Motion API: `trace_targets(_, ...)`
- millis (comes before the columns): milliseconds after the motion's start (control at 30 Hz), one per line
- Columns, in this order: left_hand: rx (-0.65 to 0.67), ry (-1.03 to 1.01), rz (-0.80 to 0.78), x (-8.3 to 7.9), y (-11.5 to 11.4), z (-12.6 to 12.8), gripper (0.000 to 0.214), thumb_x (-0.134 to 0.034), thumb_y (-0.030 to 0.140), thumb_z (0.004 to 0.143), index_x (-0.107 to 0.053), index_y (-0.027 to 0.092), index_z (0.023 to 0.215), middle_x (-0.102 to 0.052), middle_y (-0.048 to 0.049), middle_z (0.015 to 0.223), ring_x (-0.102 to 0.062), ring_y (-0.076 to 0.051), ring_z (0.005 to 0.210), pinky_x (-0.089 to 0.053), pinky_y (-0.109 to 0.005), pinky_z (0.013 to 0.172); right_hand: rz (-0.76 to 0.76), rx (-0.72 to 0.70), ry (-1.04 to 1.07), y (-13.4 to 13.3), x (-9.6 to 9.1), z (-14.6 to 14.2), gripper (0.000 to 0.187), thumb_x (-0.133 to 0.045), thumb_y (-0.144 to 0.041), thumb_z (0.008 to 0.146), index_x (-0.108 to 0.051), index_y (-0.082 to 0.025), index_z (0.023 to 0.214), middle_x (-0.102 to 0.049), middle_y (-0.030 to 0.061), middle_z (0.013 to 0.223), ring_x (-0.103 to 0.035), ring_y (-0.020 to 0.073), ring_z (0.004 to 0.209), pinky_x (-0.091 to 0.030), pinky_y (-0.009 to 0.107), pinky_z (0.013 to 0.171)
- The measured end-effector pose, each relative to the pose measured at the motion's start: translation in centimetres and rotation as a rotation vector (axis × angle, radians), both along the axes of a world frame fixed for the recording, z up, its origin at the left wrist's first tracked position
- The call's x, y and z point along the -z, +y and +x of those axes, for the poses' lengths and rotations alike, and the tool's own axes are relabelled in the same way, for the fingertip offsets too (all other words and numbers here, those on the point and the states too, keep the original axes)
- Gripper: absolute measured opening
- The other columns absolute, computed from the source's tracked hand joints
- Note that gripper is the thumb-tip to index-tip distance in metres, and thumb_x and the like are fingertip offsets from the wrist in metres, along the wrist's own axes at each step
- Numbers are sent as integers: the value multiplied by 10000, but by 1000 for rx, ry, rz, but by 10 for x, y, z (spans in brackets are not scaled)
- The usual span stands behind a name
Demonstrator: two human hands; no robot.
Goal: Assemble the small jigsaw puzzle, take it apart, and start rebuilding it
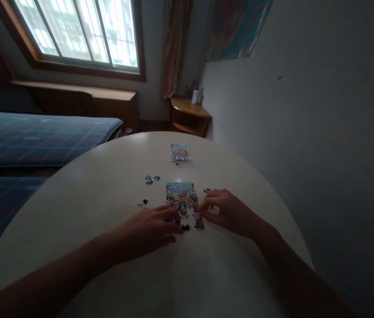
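A small, colourful, partly assembled jigsaw puzzle (182, 196) lies on a round white table (114, 185). My left hand (152, 227) rests on the table at the puzzle's lower left corner, fingers curled and touching its edge. My right hand (225, 211) sits at the puzzle's lower right, fingers bent and pinched together near a loose piece (199, 223). What the fingertips grip is too small to make out. A dark loose piece (185, 227) lies between my hands.
Loose puzzle pieces (150, 179) lie left of the puzzle, with more pieces (143, 202) nearer and one piece (207, 190) by my right hand. A small printed picture card (179, 152) lies farther back. A bed with a blue blanket (34, 137) stands left, a wooden corner shelf (190, 115) behind, a wall on the right.
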State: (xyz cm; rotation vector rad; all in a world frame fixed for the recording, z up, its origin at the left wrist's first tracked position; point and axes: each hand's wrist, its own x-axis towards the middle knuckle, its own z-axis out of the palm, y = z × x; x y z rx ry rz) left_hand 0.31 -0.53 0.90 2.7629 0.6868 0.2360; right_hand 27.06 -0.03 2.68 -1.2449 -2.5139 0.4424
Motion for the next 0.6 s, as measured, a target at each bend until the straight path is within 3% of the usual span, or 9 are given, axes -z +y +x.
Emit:
trace_targets(200, 103, -13, 90, 1, -3, 1, 266, -664, 163, 885, -632, 247, 1136, -635, -37, 1163, -574, -209, 1056, -492, -327, 890, -122, 219, -42, 10, -2, 31, 190, -729, -343, 811, -725, -191, 926, -671, 46, 889, -606, 163, 788, -461, 293, 742)
trace_targets(367, 152, -10, 104, 2, -1, -1, 185, -581, 151, 930, -651, 220, 1086, -656, -38, 1151, -574, -210, 1059, -474, -351, 926, -217, 233, -31, 12, 1, 31, 193, -712, -332, 814, -718, -185, 939, -660, 51, 923, -602, 167, 800, -464, 294, 745)
trace_targets(600, 138, -51, 53, -3, -3, -3, 162, -617, 136, 891, -672, 213, 1023, -688, -25, 1127, -584, -201, 1056, -465, -337, 936, -269, 232, -8, 14, 8, 32, 184, -703, -325, 808, -698, -168, 904, -650, 50, 897, -589, 161, 780, -448, 284, 720)
